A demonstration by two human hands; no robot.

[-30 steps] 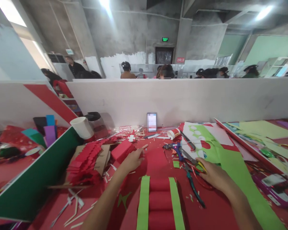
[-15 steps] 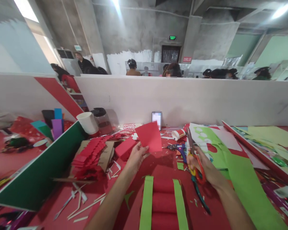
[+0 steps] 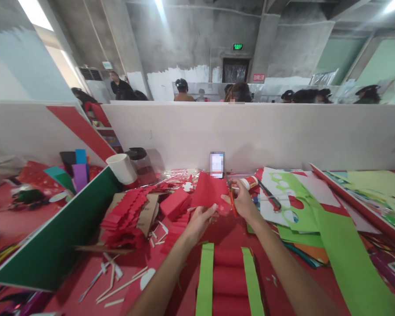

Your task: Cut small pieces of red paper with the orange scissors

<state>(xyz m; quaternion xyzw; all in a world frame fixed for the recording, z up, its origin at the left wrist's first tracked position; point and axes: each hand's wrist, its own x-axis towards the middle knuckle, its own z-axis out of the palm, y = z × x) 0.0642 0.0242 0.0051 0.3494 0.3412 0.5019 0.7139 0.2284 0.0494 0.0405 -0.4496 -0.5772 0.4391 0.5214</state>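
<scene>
My left hand pinches the lower edge of a red paper sheet and holds it up over the table. My right hand grips orange-handled scissors, whose blades meet the sheet's right edge. Below both hands lies a red folded piece with two light-green strips running along it.
A phone leans on the white partition. A white cup, a dark jar, a glue bottle, stacked red cut paper on cardboard, green and white sheets at right, a green board at left. People sit beyond the partition.
My left hand lifted the red sheet off the table. My right hand picked up the scissors from the right and brought them to the sheet's edge.
</scene>
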